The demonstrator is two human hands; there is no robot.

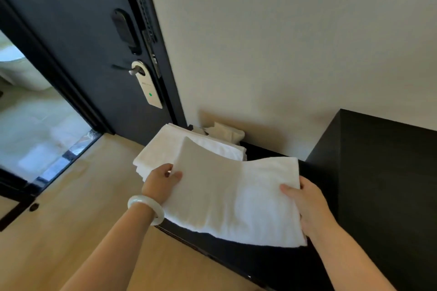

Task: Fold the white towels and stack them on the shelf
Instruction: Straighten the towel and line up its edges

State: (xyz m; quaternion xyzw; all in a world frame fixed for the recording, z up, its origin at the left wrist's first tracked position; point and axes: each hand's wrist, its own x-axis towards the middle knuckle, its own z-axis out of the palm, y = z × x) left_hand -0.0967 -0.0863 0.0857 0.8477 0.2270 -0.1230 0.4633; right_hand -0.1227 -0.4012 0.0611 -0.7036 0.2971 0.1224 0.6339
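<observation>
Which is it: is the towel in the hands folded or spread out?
Folded: the towel is a compact rectangle, layers stacked along its near edge, left hand and right hand gripping its sides.

The towel (pixel 234 198) I hold is plain white with no pattern, the same as the stack (pixel 165 149) behind it. The shelf (pixel 248 260) beneath is black, and so is the cabinet (pixel 387 172). My bangle (pixel 146 209) is pale milky green. The door (pixel 78 42) is dark blue-grey, its hanger (pixel 147 85) white with a green dot. The floor (pixel 71 208) is light wood, the wall (pixel 283 30) cream.
</observation>
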